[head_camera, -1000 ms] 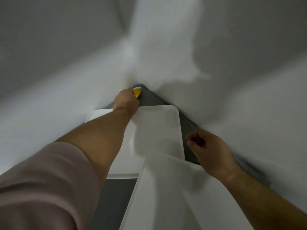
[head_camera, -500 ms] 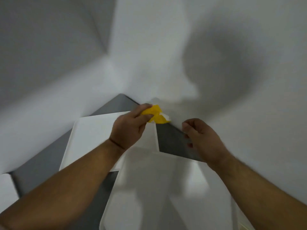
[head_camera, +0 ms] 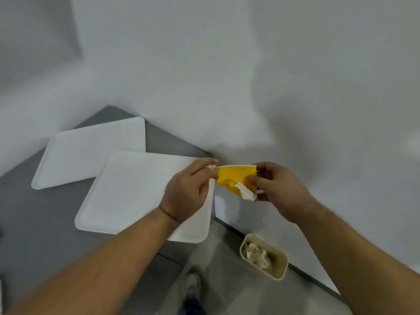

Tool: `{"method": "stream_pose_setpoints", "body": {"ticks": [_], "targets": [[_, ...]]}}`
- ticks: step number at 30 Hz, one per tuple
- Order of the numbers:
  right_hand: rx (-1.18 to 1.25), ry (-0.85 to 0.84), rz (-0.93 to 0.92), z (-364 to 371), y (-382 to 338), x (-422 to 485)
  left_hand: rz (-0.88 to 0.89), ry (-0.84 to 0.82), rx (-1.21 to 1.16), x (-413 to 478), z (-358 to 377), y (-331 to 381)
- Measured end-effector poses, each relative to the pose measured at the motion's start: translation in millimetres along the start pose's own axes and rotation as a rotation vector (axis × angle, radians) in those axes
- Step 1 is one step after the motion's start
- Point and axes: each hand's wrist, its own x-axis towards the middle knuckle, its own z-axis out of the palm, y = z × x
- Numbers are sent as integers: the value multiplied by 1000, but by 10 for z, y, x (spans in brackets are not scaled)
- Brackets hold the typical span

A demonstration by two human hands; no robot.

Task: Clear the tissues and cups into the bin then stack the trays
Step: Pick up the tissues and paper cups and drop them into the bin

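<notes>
Pinching the cup (head_camera: 235, 178) from both ends, the left hand (head_camera: 188, 192) grips its left edge and the right hand (head_camera: 279, 189) clamps the right, with a tissue (head_camera: 246, 193) scrap tucked under the right thumb. The crushed cup lies sideways, held beyond the table (head_camera: 34, 212) edge. The bin (head_camera: 263, 256) sits on the floor below, toward the right hand, so that hand looks best placed for the drop. 2 trays (head_camera: 127, 192) wait unstacked.

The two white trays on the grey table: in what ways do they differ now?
The near tray lies turned at an angle, its right end past the table edge; the far tray lies wholly on the table. The near tray overlaps the far tray's corner. The left hand partly hides the near tray only. Both are white, rounded and empty.
</notes>
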Motion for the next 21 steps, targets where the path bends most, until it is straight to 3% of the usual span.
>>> {"method": "stream_pose_setpoints", "body": {"ticks": [5,10,15,21], "targets": [[2,150,106,-887,751,-722,-160,-85,-57,-299,608,724],[-39,338,246,-1290,1702,-1009,-146,-193,-146,-432,1204,1182],[-215,492,395,-1195,2775,-868,-234,-327,-187,-776,1962,1082],[-355,494,481,-892,3860,-344,-636,-427,-197,-1305,2686,562]]}}
